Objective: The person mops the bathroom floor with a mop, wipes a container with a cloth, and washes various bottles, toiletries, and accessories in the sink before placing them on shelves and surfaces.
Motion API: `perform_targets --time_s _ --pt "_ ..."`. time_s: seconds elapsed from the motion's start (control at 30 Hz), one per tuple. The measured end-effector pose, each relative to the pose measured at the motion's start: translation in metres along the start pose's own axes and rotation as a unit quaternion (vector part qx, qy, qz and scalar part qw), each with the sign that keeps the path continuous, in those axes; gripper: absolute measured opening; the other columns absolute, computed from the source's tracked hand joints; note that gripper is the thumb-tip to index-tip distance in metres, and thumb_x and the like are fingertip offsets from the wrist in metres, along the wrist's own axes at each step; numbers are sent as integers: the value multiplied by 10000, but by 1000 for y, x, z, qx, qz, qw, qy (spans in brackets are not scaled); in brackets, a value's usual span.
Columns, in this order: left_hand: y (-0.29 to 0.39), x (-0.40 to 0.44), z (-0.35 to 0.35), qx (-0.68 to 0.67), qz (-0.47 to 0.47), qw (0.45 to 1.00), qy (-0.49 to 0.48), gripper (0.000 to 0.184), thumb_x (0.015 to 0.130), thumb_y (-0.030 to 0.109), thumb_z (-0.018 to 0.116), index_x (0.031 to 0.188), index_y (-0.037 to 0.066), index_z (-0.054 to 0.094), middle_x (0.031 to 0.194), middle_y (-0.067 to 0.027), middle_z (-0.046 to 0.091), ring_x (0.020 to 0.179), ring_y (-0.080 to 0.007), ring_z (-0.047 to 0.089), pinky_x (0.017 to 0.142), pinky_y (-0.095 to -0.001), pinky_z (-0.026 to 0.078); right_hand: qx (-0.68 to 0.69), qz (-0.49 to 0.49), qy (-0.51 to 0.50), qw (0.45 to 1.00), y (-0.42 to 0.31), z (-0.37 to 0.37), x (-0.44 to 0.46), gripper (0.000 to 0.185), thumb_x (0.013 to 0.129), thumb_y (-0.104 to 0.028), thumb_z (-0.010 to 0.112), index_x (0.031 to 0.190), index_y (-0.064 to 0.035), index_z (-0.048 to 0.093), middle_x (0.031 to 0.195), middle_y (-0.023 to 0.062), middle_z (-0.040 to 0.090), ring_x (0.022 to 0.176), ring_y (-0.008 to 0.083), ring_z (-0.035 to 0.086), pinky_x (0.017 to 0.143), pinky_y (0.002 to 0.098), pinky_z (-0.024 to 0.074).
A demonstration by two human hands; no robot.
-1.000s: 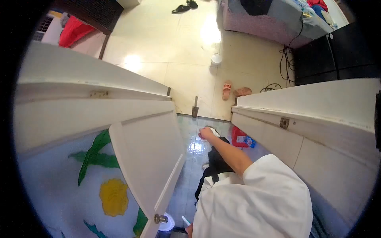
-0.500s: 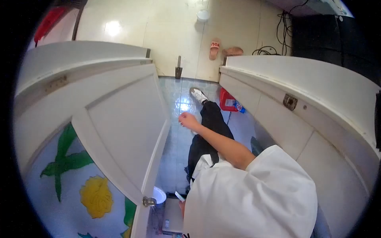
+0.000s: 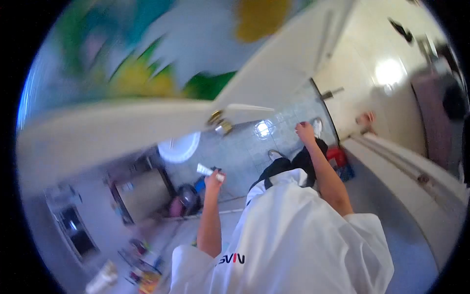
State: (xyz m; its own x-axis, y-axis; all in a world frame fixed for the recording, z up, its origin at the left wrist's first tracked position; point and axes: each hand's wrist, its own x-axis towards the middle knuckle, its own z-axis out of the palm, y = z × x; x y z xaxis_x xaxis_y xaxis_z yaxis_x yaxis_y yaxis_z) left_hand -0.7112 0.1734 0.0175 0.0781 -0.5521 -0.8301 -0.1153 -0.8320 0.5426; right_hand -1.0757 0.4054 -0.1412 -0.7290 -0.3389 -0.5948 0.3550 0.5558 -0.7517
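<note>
My left hand (image 3: pixel 214 180) is closed round a slim white tube (image 3: pixel 204 170), which points up and left past the fingers. Right of it, my right hand (image 3: pixel 304 131) hangs over the tiled floor with its fingers curled together; whether anything small is inside is hidden. Near that hand is a white shoe (image 3: pixel 317 128) on my foot. A round white basin (image 3: pixel 178 148) lies up and left of my left hand, partly behind the door. The metal door knob (image 3: pixel 220 123) is above my left hand, touched by neither hand.
The white door (image 3: pixel 289 54) crosses the upper view. A red container (image 3: pixel 337 156) stands by the right wall. Pink slippers (image 3: pixel 366 118) lie beyond the dark threshold (image 3: pixel 325 105). At lower left are a boxy grey surface (image 3: pixel 143 196) and blurred items.
The view has turned left, so door and doorway appear rotated. My left hand and the tube, mostly hidden before, now show fully. My right hand stays raised with curled fingers.
</note>
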Motion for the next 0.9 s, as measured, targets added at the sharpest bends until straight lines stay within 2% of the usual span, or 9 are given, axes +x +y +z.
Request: perform_targets --time_s 0.13,0.4,0.53,0.63,0.7,0.73,0.8,0.83,0.9 --pt "-35 69 -43 -153 -14 988 13 208 786 18 565 956 -24 453 820 -139 538 691 -268 572 595 -435 526 -103 -50 -68 991 -20 61 -15 308 819 -222 562 988 36 562 789 99 644 662 142 610 555 256 483" --pt "-24 118 -76 -255 -60 965 25 139 750 52 557 867 0 500 720 -107 545 636 -226 572 504 -345 454 -131 51 -360 922 -123 184 -93 236 866 -217 524 1000 -24 550 867 90 634 699 146 609 589 260 501" --pt "-27 136 -117 -325 -62 943 32 129 764 48 543 875 9 488 736 -103 538 634 -217 570 504 -348 458 -118 38 -379 917 -161 254 -109 242 868 -206 525 1024 -20 532 900 82 612 748 157 610 619 277 517" --pt "-39 146 -135 -331 -44 943 -6 108 812 65 499 910 43 459 736 -97 527 648 -210 560 545 -337 477 -65 -80 -381 919 -182 336 -92 318 807 -226 606 1035 -9 561 883 108 626 751 196 603 665 314 501" --pt "-46 140 -143 -320 -23 947 18 122 809 55 497 922 39 454 738 -98 526 653 -212 562 543 -339 478 -219 -287 -348 865 -200 402 -76 399 777 -277 633 1050 6 566 937 154 631 816 255 609 719 346 489" --pt "-49 137 -149 -301 1 953 38 135 806 45 496 933 34 450 741 -99 524 658 -214 565 540 -340 480 -265 -299 -351 847 -223 432 -81 442 757 -300 630 1062 14 569 981 185 624 879 295 601 767 388 474" --pt "-56 123 -160 -307 17 949 70 167 804 27 489 962 29 434 749 -107 524 659 -225 567 530 -341 482 -401 -459 -300 734 -215 497 -47 403 761 -280 598 1044 6 574 985 181 622 921 306 584 812 423 452" --pt "-49 108 -164 -344 12 933 105 182 776 -3 510 938 30 433 749 -111 530 631 -219 567 502 -335 472 -402 -460 -308 729 -214 520 -37 403 761 -280 598 1044 6 574 985 181 622 921 306 584 812 423 452" --pt "-43 85 -173 -400 -14 899 176 217 744 -37 533 920 34 428 749 -117 538 613 -222 572 478 -330 465 -517 -558 -235 604 -214 561 -19 353 779 -275 546 1017 -20 596 1009 172 616 952 321 569 845 442 430"
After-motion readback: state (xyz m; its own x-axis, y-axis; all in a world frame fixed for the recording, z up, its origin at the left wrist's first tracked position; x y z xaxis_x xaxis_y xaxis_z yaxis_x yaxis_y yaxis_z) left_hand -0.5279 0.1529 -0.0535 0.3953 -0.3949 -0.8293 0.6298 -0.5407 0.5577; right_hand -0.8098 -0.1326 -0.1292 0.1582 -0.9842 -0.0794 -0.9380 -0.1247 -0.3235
